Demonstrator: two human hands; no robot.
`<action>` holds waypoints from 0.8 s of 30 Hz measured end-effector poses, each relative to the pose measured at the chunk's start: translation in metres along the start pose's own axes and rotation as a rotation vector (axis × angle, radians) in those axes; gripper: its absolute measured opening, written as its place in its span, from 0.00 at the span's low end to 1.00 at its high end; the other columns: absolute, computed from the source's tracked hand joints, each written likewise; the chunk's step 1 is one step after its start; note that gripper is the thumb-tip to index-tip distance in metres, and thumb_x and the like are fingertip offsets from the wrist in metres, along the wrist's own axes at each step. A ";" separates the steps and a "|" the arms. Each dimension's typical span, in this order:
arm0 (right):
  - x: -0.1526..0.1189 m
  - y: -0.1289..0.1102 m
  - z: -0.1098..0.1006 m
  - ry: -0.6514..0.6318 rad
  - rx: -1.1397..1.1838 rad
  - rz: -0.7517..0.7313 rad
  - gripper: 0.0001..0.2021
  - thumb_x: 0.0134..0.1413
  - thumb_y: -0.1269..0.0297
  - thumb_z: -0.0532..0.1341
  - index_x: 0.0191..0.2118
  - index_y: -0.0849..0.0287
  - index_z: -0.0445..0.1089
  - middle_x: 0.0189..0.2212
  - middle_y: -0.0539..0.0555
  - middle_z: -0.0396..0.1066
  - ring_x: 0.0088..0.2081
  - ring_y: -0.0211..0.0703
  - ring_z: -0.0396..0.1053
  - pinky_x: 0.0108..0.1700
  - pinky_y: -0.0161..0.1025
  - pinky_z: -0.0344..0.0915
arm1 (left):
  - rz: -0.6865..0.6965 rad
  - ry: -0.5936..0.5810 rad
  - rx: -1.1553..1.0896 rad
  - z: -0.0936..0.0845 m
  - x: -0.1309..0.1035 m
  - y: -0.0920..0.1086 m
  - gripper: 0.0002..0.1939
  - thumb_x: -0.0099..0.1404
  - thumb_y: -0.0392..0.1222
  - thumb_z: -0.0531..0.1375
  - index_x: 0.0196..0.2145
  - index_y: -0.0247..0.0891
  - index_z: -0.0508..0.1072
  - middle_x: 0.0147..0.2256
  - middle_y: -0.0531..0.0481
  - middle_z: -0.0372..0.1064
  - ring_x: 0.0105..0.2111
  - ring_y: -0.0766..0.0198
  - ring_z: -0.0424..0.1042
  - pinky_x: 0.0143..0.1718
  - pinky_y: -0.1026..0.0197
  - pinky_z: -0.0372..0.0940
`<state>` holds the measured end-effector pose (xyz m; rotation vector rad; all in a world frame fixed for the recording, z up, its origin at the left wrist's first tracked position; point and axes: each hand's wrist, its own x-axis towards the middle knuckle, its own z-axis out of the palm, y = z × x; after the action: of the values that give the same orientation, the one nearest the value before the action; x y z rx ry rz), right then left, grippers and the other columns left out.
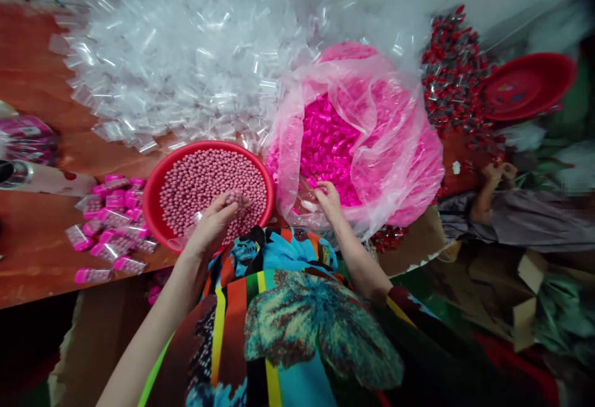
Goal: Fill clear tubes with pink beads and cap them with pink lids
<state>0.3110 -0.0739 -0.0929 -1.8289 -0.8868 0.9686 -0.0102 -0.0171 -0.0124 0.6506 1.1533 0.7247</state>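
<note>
At the far left, a pale tube lies on the desk, well apart from the bowl. Filled jars with pink lids lie in a loose heap just left of the bowl. Behind the bowl, a large pile of clear jars spreads to both sides. The bowl is red and holds pink beads. The left hand is over its right part, fingers curled together, beads at the fingertips; whether they are gripped cannot be told. A clear item shows by this hand, too blurred to identify. Right of the bowl, the right hand pinches a small pink cap at the mouth of an open plastic bag of pink caps. Farther right of the bowl are a heap of red-and-clear pieces, a red basin and, nearer the front, another person's hands, held close together.
</note>
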 end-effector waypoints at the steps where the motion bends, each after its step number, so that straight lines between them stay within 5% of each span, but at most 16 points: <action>1: -0.006 -0.010 -0.001 -0.024 0.072 -0.002 0.20 0.57 0.53 0.63 0.53 0.55 0.71 0.36 0.51 0.77 0.32 0.42 0.73 0.38 0.41 0.74 | -0.017 -0.025 -0.030 0.005 -0.001 0.001 0.20 0.55 0.46 0.72 0.45 0.39 0.77 0.44 0.46 0.78 0.47 0.55 0.77 0.51 0.54 0.69; 6: -0.028 -0.064 0.032 -0.188 0.146 -0.058 0.21 0.60 0.56 0.62 0.57 0.53 0.74 0.36 0.52 0.78 0.31 0.41 0.73 0.37 0.39 0.74 | -0.071 -0.175 -0.173 0.024 -0.012 0.008 0.19 0.56 0.38 0.68 0.47 0.38 0.76 0.37 0.49 0.77 0.37 0.60 0.78 0.46 0.55 0.71; 12: -0.035 -0.109 0.091 -0.282 0.000 -0.452 0.15 0.68 0.55 0.59 0.53 0.52 0.78 0.49 0.56 0.80 0.51 0.49 0.77 0.57 0.47 0.73 | -0.095 -0.244 -0.238 0.018 -0.021 0.013 0.17 0.61 0.38 0.65 0.48 0.37 0.72 0.35 0.48 0.76 0.29 0.62 0.76 0.37 0.58 0.72; 18: -0.040 -0.117 0.105 -0.403 -0.234 -0.726 0.12 0.67 0.63 0.60 0.52 0.54 0.75 0.49 0.58 0.80 0.52 0.52 0.76 0.58 0.52 0.72 | -0.129 -0.302 -0.294 0.003 -0.019 0.008 0.14 0.71 0.48 0.59 0.42 0.33 0.76 0.32 0.44 0.76 0.25 0.61 0.74 0.28 0.58 0.71; 24: -0.049 -0.118 0.107 -0.465 -0.274 -0.630 0.13 0.62 0.66 0.60 0.51 0.54 0.72 0.46 0.57 0.78 0.45 0.49 0.76 0.49 0.46 0.74 | -0.170 -0.301 -0.293 -0.004 -0.018 0.004 0.16 0.71 0.51 0.60 0.42 0.34 0.78 0.32 0.43 0.76 0.28 0.59 0.76 0.30 0.58 0.71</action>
<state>0.1730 -0.0332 -0.0080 -1.3880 -1.8231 0.8917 -0.0192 -0.0287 0.0000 0.3923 0.7948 0.6108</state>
